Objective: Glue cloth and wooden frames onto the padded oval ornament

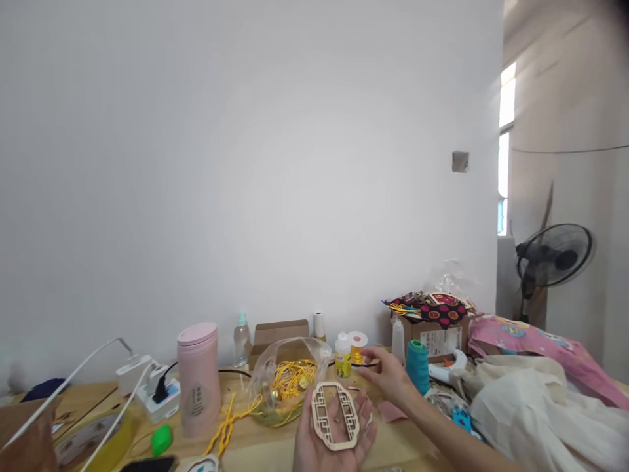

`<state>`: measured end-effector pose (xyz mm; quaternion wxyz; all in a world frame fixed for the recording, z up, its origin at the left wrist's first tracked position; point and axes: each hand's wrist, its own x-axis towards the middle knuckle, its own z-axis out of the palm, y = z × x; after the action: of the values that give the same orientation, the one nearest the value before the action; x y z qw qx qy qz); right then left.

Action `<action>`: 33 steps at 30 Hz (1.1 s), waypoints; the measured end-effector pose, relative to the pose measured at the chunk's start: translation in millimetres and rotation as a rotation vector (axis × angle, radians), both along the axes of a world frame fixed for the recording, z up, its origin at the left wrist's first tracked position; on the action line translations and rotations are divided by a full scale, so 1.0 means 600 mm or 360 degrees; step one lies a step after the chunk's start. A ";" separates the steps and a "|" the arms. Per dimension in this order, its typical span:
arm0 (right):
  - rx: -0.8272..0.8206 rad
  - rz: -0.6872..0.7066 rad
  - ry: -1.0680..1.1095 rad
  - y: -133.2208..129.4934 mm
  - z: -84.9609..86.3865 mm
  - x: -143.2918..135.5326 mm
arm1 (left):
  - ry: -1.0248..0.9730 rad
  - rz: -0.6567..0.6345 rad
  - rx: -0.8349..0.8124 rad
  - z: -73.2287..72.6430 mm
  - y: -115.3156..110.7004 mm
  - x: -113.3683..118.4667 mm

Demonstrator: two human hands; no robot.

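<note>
My left hand (366,429) is palm up, low in the middle of the view. A pale wooden lattice frame (318,419) with cut-out corner patterns rests across its palm and fingers. Above and to the right, my right hand (388,377) reaches over the table with curved fingers, thumb and forefinger apart and nothing visibly held. Its fingertips are close to a spool of orange-yellow thread (357,354). Just left of that stands a white-capped glue bottle (343,364) with a yellow label. A black cord (361,365) passes behind these fingers.
A clear bag of yellow cords (295,380) lies beside my left hand. Further left are a pink tumbler (198,380), a power strip (160,396) and yellow tape (105,439). To the right stand a teal thread cone (417,367), a cardboard box (439,337) and white cloth (535,413).
</note>
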<state>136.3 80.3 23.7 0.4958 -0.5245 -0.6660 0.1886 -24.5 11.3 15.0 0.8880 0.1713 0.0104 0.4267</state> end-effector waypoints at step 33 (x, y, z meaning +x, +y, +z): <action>-0.0179 0.0084 0.0756 -0.106 0.032 0.066 | 0.0203 0.0389 -0.0272 0.003 -0.017 -0.006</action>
<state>176.2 16.8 42.7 0.6034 -0.4746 -0.5326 0.3562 -28.2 1.3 17.0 0.8383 0.1191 0.1237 0.5175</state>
